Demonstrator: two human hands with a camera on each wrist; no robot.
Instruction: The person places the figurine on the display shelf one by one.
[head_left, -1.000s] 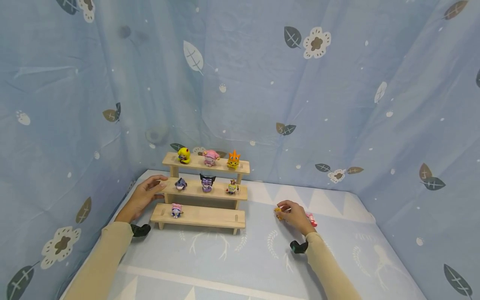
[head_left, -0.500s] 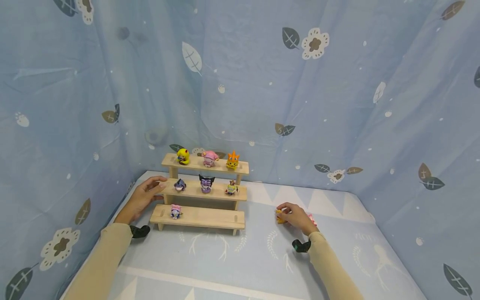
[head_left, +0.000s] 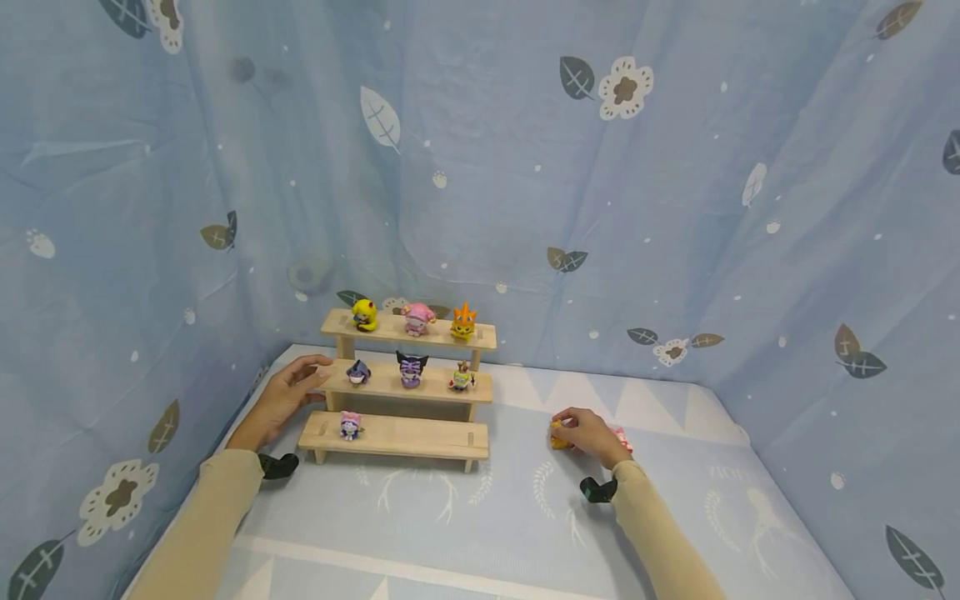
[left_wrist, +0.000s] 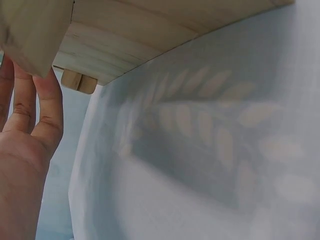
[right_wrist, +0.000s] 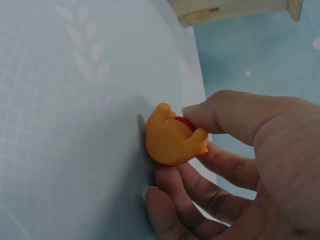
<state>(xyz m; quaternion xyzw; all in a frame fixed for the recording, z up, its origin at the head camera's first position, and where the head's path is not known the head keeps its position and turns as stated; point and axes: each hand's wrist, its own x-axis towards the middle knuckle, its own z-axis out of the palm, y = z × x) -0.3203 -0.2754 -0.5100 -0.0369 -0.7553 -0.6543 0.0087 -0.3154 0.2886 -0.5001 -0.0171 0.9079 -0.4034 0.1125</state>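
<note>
My left hand point(head_left: 279, 402) grips the left end of a three-step wooden display stand point(head_left: 423, 440) at its middle board. In the left wrist view, the fingers point(left_wrist: 49, 107) reach up to the board's end; the thumb is hidden there. Off to the stand's right, my right hand point(head_left: 592, 435) pinches a small orange-yellow bear figurine point(right_wrist: 172, 142) with red on it, between thumb and fingers. The figurine lies tipped, low over the tabletop; whether it touches the cloth I cannot tell. Behind the right hand, a pink-and-red figurine point(head_left: 622, 440) is partly hidden.
On the top board stand a yellow figurine point(head_left: 365, 315), a pink one point(head_left: 417, 319) and an orange spiky one point(head_left: 463, 322). The middle board bears three more, including a purple one with black ears point(head_left: 411, 370). One pink-hooded figurine point(head_left: 350, 426) stands at the bottom board's left.
The right hand has shifted only slightly, keeping its hold near the bear figurine's spot on the table. My left hand stays at the stand. The head view has drifted a little.
</note>
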